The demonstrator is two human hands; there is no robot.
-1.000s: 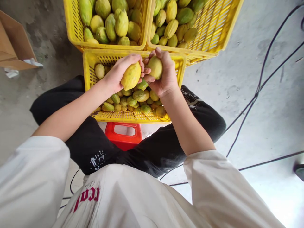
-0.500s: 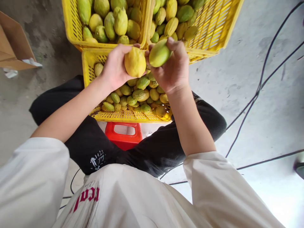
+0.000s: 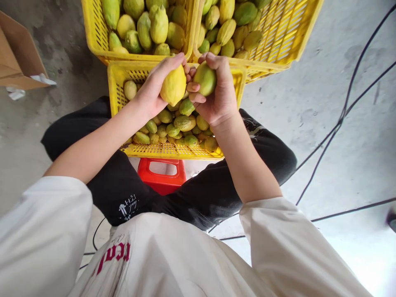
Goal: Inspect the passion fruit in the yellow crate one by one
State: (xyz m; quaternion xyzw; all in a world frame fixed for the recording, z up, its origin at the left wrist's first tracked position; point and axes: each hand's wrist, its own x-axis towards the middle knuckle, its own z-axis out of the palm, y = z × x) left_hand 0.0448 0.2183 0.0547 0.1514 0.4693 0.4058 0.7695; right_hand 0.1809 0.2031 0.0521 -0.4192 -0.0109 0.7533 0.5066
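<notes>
Fingers (image 3: 194, 87) cup yellow fruit (image 3: 173, 86) and green fruit (image 3: 206, 80).

From here I see my wearer in a loose white T-shirt (image 3: 161, 255) with wide short sleeves, dark-red blackletter-style lettering (image 3: 113, 256) at lower left of the frame and thin dark script above it. The black trousers (image 3: 198, 198) carry a small white print (image 3: 127, 208) left of centre and pale line-work (image 3: 255, 127) on the right-hand knee.
</notes>
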